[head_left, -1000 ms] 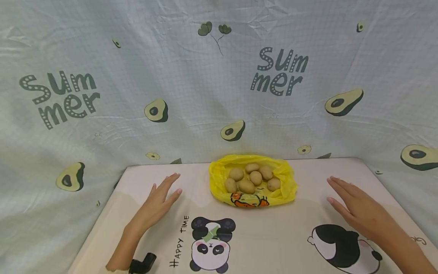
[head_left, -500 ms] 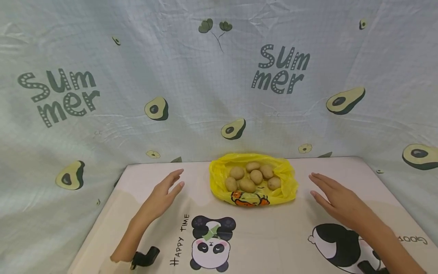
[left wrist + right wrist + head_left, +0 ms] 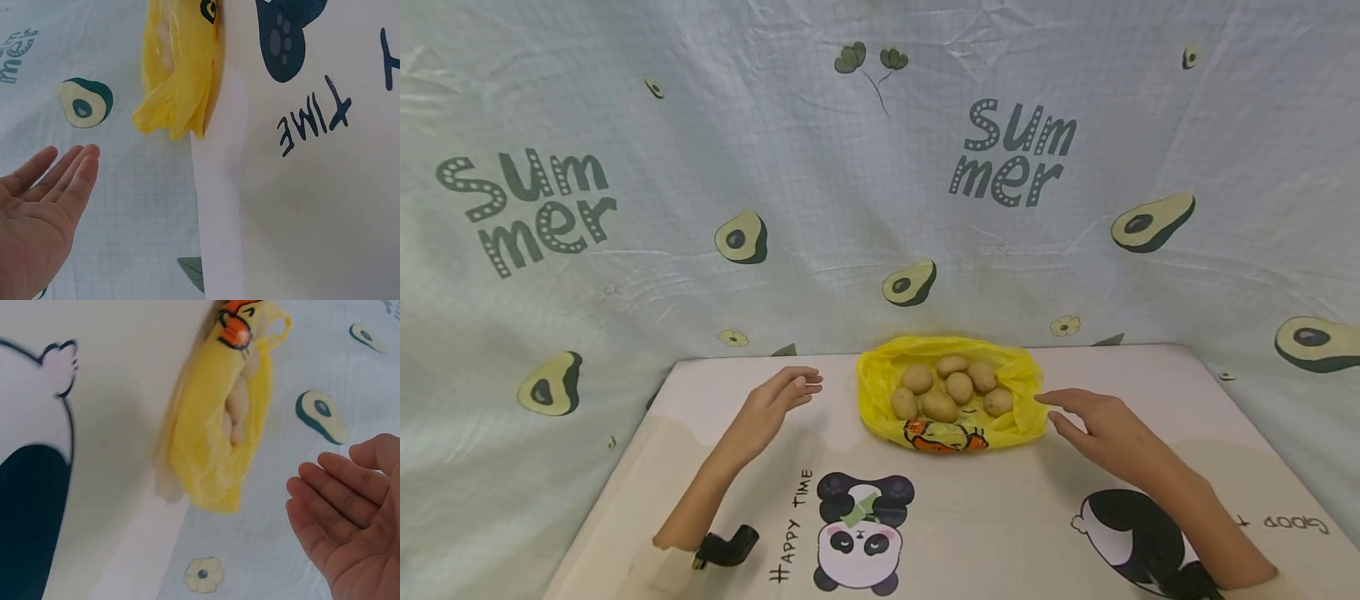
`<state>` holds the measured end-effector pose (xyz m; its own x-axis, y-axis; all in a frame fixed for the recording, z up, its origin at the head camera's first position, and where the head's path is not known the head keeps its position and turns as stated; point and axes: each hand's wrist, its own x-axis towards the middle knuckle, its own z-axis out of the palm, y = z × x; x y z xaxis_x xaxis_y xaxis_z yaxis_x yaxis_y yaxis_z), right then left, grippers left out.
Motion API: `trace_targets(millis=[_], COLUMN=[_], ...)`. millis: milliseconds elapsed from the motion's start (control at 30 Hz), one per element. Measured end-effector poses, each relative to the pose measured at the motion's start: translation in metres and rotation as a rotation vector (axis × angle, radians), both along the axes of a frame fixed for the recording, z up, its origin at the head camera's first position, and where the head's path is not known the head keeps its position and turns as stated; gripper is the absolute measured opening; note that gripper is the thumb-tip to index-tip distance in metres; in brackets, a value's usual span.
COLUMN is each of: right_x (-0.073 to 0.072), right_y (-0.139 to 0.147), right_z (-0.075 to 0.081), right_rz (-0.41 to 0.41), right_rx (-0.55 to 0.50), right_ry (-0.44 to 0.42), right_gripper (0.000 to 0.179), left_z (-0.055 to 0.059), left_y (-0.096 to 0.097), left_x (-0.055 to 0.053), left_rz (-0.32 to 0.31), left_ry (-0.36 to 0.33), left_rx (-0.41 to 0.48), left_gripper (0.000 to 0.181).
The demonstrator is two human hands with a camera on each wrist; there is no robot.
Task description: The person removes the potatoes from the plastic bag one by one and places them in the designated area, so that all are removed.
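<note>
A yellow plastic bag (image 3: 880,417) lies open at the back middle of the table, its sides rolled out around several potatoes (image 3: 940,407). My left hand (image 3: 769,408) hovers left of the bag, apart from it, fingers extended and slightly bent toward it. On the other side, my right hand (image 3: 1101,425) has its fingertips right at the bag's right edge. In the left wrist view the left palm (image 3: 37,231) shows with nothing in it. Gently bent fingers of the right hand (image 3: 350,512) appear in the right wrist view, also holding nothing.
The pale table (image 3: 985,533) bears printed pandas (image 3: 859,554) and lettering. Behind it hangs a light curtain (image 3: 820,183) with avocado and "summer" prints, right at the table's back edge. A black strap (image 3: 727,547) sits at the left wrist.
My right hand has moved left and inward to the bag's right edge. My left hand has moved a little right and forward, toward the bag. The bag and potatoes have stayed put.
</note>
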<state>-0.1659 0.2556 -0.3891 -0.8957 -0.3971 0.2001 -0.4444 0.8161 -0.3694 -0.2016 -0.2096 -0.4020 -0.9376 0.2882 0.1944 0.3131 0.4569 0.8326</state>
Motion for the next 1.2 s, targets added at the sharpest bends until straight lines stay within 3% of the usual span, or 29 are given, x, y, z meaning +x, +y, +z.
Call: trace_targets(millis=[300, 567, 833, 1033, 1200], right_x=[-0.01, -0.02, -0.036, -0.055, -0.071], right_y=[-0.016, -0.034, -0.047, -0.052, -0.053], right_z=[0.004, 0.006, 0.01, 0.016, 0.019], right_rz=[0.063, 0.109, 0.204, 0.289, 0.257], right_rx=[-0.104, -0.117, -0.132, -0.16, -0.223], right_ry=[-0.02, -0.072, -0.09, -0.203, -0.389], right_gripper=[0.031, 0.036, 0.035, 0.032, 0.035], left_z=[0.003, 0.001, 0.005, 0.003, 0.004], left_y=[0.011, 0.025, 0.035, 0.036, 0.036], left_x=[-0.012, -0.023, -0.044, -0.062, -0.069], left_rz=[-0.06, -0.051, -0.081, -0.098, -0.122], left_ry=[-0.022, -0.027, -0.01, -0.01, -0.042], left_rx=[0.046, -0.073, -0.189, -0.285, -0.331], left_gripper=[0.039, 0.032, 0.029, 0.029, 0.029])
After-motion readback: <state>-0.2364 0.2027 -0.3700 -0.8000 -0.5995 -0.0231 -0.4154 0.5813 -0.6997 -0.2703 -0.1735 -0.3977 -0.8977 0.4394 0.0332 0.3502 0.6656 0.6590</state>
